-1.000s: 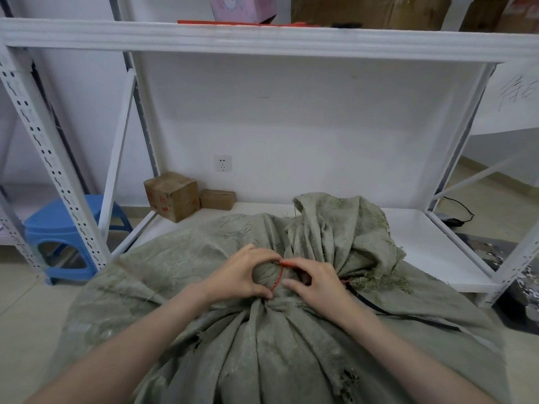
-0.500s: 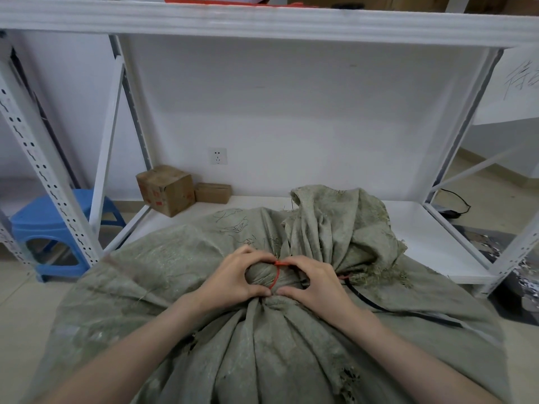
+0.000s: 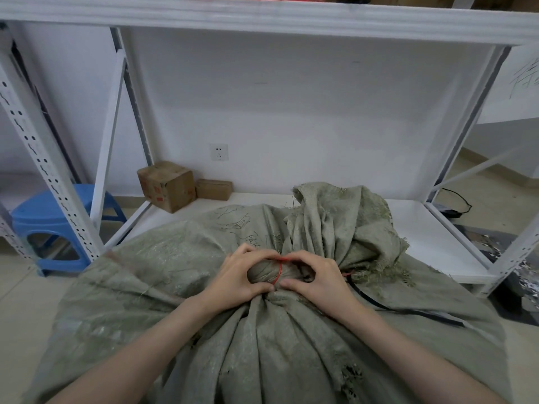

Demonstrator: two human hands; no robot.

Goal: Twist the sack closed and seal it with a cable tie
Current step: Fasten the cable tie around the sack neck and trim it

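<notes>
A large grey-green woven sack (image 3: 163, 287) fills the lower half of the view, its mouth gathered into a twisted neck (image 3: 264, 272). A thin red cable tie (image 3: 280, 269) loops around that neck. My left hand (image 3: 237, 277) grips the neck on the left of the tie, thumb underneath. My right hand (image 3: 318, 279) curls round the neck on the right, index finger and thumb at the tie. The sack's loose frayed top (image 3: 344, 223) flops up behind my right hand. A red end of the tie pokes out by my right hand.
The sack leans on a white metal shelving unit (image 3: 455, 237). Two cardboard boxes (image 3: 167, 185) stand at the back left of the low shelf. A blue plastic stool (image 3: 55, 217) is on the floor at left. A black strap (image 3: 408, 312) lies across the sack at right.
Both hands keep the same hold on the neck. The view has tilted down a little, so the shelf and sack sit higher in the picture.
</notes>
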